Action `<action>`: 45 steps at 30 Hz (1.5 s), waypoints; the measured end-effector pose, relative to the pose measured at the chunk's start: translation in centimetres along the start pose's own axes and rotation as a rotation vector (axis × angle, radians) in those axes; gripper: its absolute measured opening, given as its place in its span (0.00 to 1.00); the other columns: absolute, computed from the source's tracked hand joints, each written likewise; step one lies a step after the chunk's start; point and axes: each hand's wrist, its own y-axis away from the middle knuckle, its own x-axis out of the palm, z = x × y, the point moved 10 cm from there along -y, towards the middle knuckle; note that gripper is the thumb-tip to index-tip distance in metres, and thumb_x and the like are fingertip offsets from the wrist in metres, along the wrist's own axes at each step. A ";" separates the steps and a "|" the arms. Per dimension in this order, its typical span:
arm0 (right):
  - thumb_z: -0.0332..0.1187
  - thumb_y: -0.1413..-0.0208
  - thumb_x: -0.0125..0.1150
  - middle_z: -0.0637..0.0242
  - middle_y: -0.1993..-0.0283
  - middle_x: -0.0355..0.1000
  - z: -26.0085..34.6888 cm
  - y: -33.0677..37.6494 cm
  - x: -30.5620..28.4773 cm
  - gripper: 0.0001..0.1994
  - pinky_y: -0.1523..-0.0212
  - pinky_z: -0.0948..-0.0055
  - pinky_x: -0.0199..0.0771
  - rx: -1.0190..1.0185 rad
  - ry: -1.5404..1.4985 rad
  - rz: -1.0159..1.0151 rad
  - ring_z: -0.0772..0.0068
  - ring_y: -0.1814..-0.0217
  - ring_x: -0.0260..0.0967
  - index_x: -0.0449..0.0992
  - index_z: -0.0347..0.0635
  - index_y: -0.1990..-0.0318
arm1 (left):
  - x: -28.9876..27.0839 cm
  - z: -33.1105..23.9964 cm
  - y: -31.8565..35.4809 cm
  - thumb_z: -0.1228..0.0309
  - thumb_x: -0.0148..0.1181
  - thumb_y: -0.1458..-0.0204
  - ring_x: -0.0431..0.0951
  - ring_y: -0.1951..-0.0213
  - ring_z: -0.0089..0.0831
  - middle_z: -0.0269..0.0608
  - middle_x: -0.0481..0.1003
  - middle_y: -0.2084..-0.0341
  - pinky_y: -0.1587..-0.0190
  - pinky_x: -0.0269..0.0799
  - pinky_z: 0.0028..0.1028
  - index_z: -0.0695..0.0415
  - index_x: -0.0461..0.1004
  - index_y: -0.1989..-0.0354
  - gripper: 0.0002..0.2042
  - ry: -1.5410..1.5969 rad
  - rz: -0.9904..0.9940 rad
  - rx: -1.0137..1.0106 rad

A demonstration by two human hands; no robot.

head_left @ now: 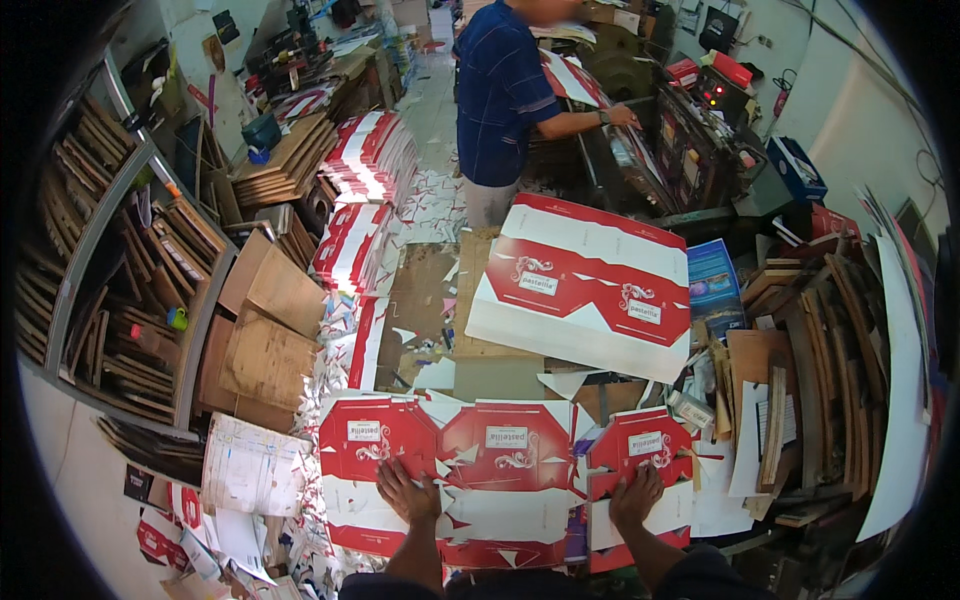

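Note:
My left hand lies with fingers spread on a red and white die-cut carton sheet directly in front of me. To its right, my right hand rests with fingers stretched out on a separate, narrower red and white carton piece. A gap runs between the two pieces. White paper offcuts are scattered over the larger sheet. Beyond my hands a thick stack of printed red and white sheets sits at an angle on the bench.
A person in a dark blue shirt stands at a dark machine ahead. Piles of cut cartons stand at the left, beside a metal rack of wooden boards. More boards lean at the right. A small bottle lies near the stack.

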 end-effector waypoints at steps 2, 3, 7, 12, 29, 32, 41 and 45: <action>0.43 0.37 0.52 0.45 0.30 0.58 0.1 0.0 0.0 0.26 0.26 0.40 0.41 -0.006 0.010 0.017 0.42 0.26 0.50 0.65 0.36 0.38 | 0.0 0.3 0.3 0.49 0.48 0.42 0.41 0.23 0.52 0.56 0.45 0.23 0.24 0.34 0.52 0.61 0.51 0.25 0.40 0.001 0.021 -0.027; 0.43 0.37 0.52 0.45 0.30 0.58 0.1 0.0 0.0 0.26 0.26 0.39 0.41 -0.001 0.013 0.025 0.42 0.26 0.50 0.65 0.35 0.38 | 0.1 0.4 0.3 0.49 0.48 0.42 0.42 0.23 0.52 0.57 0.45 0.24 0.24 0.34 0.52 0.61 0.51 0.25 0.40 -0.001 0.015 -0.022; 0.43 0.37 0.52 0.45 0.31 0.58 0.2 0.0 0.0 0.25 0.26 0.39 0.41 0.022 0.025 0.041 0.42 0.26 0.50 0.65 0.35 0.38 | 0.2 0.3 0.1 0.49 0.49 0.42 0.42 0.23 0.52 0.57 0.46 0.24 0.24 0.35 0.52 0.61 0.52 0.25 0.40 -0.008 -0.015 -0.011; 0.45 0.38 0.52 0.47 0.29 0.57 -0.2 0.2 0.2 0.26 0.26 0.38 0.39 0.007 -0.008 0.020 0.43 0.24 0.49 0.67 0.38 0.39 | 0.0 0.2 0.1 0.50 0.50 0.43 0.42 0.23 0.52 0.56 0.47 0.24 0.24 0.35 0.52 0.61 0.51 0.25 0.40 0.002 0.000 -0.026; 0.44 0.40 0.54 0.46 0.30 0.59 -0.3 0.3 -0.1 0.26 0.25 0.37 0.38 0.002 -0.013 0.002 0.41 0.26 0.51 0.66 0.37 0.38 | -0.3 -0.2 0.3 0.48 0.45 0.39 0.43 0.23 0.52 0.57 0.46 0.24 0.24 0.36 0.52 0.59 0.51 0.24 0.39 -0.021 0.000 -0.010; 0.44 0.40 0.55 0.46 0.30 0.58 -0.2 0.1 -0.1 0.27 0.25 0.39 0.37 0.007 -0.026 0.007 0.42 0.25 0.49 0.66 0.36 0.38 | 0.1 -0.1 0.2 0.49 0.45 0.38 0.42 0.23 0.52 0.56 0.46 0.24 0.24 0.35 0.51 0.60 0.51 0.25 0.38 -0.035 -0.005 -0.005; 0.43 0.41 0.56 0.47 0.31 0.57 -0.6 0.3 -0.1 0.27 0.25 0.38 0.36 0.036 -0.030 0.043 0.45 0.24 0.47 0.65 0.38 0.38 | 0.1 -0.3 0.4 0.48 0.46 0.38 0.45 0.24 0.53 0.59 0.49 0.25 0.24 0.37 0.51 0.63 0.53 0.26 0.38 -0.036 -0.041 0.037; 0.46 0.41 0.54 0.45 0.30 0.58 -0.7 0.2 -0.1 0.28 0.24 0.38 0.35 0.050 -0.070 0.062 0.43 0.24 0.48 0.67 0.35 0.38 | -0.1 -0.2 0.5 0.49 0.47 0.39 0.48 0.25 0.55 0.60 0.52 0.26 0.25 0.40 0.53 0.64 0.55 0.27 0.37 -0.051 -0.103 0.064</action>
